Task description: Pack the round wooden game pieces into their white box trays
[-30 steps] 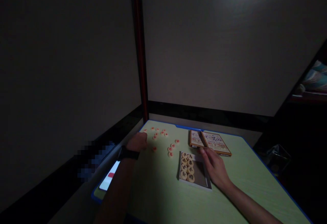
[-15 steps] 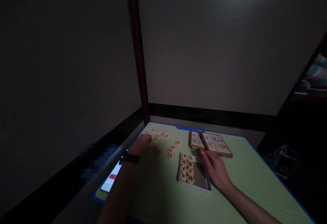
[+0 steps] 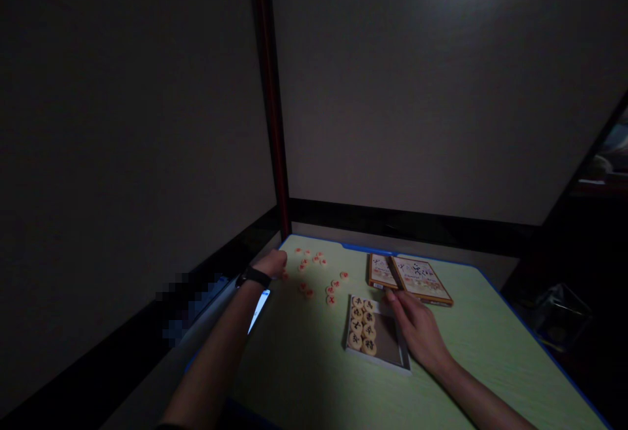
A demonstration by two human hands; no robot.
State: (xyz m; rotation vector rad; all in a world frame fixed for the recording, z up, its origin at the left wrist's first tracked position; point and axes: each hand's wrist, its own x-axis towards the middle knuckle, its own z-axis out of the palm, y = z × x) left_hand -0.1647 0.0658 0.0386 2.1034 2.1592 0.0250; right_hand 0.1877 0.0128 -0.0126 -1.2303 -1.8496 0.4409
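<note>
My left hand [image 3: 273,264], with a dark watch on the wrist, reaches to the far left part of a green table [image 3: 304,364]. Its fingers look curled beside several loose round game pieces with red marks [image 3: 314,276]; what they hold, if anything, is hidden. My right hand [image 3: 417,332] lies with fingers stretched out on the right edge of a shallow grey box tray [image 3: 387,348]. Several round pieces with dark marks [image 3: 364,328] fill the tray's left part in two columns.
An orange and white box lid [image 3: 409,279] lies beyond the tray. A lit phone [image 3: 258,309] sits at the table's left edge under my forearm. A dark red post [image 3: 272,103] stands at the far corner, walls behind. A dim object [image 3: 559,315] sits off the right.
My left hand has moved a little farther along the loose red-marked pieces at the far left. The view shifted slightly. My right hand has stayed on the tray.
</note>
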